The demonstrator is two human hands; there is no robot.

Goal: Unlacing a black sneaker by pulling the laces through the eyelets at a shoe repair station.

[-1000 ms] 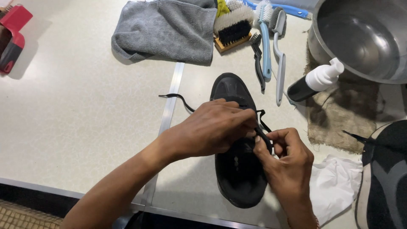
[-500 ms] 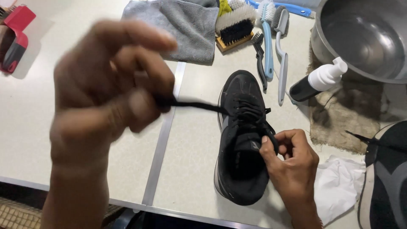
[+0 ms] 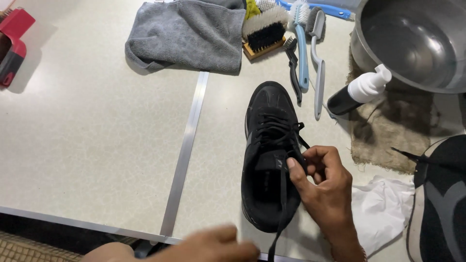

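Under the right hand (image 3: 324, 187) pinching its lace (image 3: 281, 204), black shoe (image 3: 269, 155), left hand (image 3: 208, 247) blurred, grip unclear

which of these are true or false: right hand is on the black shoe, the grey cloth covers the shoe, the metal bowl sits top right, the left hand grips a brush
1. The right hand is on the black shoe: true, its fingers pinch at the lace holes.
2. The grey cloth covers the shoe: false, it lies apart, farther up the table.
3. The metal bowl sits top right: true.
4. The left hand grips a brush: false, it is at the bottom edge, blurred, by the black lace.
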